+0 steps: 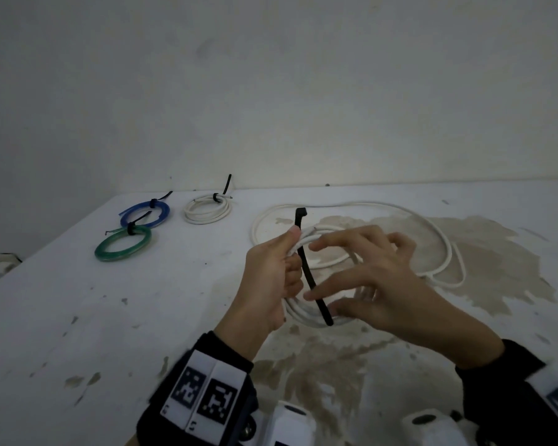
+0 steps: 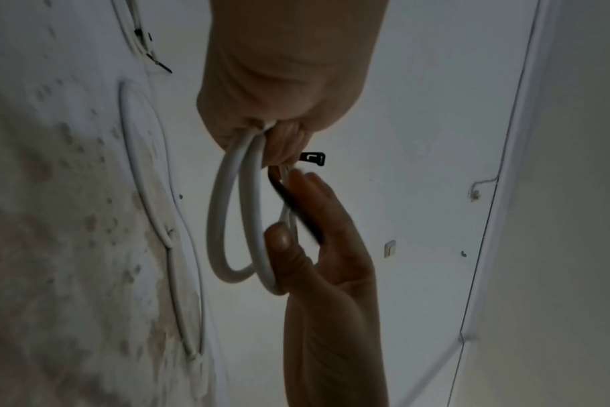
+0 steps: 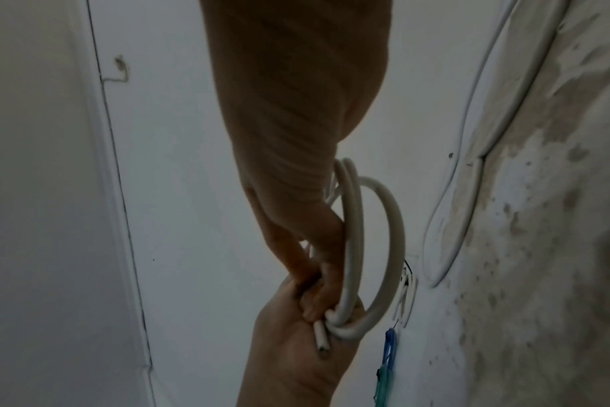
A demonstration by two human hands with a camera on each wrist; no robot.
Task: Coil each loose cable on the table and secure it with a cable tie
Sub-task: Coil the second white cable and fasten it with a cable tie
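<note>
My left hand (image 1: 292, 252) grips a bundle of white cable coil (image 1: 298, 315) loops held above the table (image 1: 142, 317), with a black cable tie (image 1: 306, 268) clamped against the loops, its head end up. My right hand (image 1: 319, 297) pinches the tie's lower strap between thumb and fingers, the other fingers spread. The left wrist view shows the left hand (image 2: 279, 137) around the coil (image 2: 223, 220), the tie head (image 2: 312, 159) poking out, and the right hand (image 2: 296, 228) on the strap. In the right wrist view the right hand (image 3: 314, 264) meets the left hand (image 3: 296, 344) at the coil (image 3: 352, 234).
The rest of the white cable (image 1: 432, 233) trails loose in big loops across a brown-stained patch (image 1: 480, 268). At the back left lie tied coils: blue (image 1: 145, 214), green (image 1: 123, 243) and white (image 1: 207, 209). A wall stands right behind the table.
</note>
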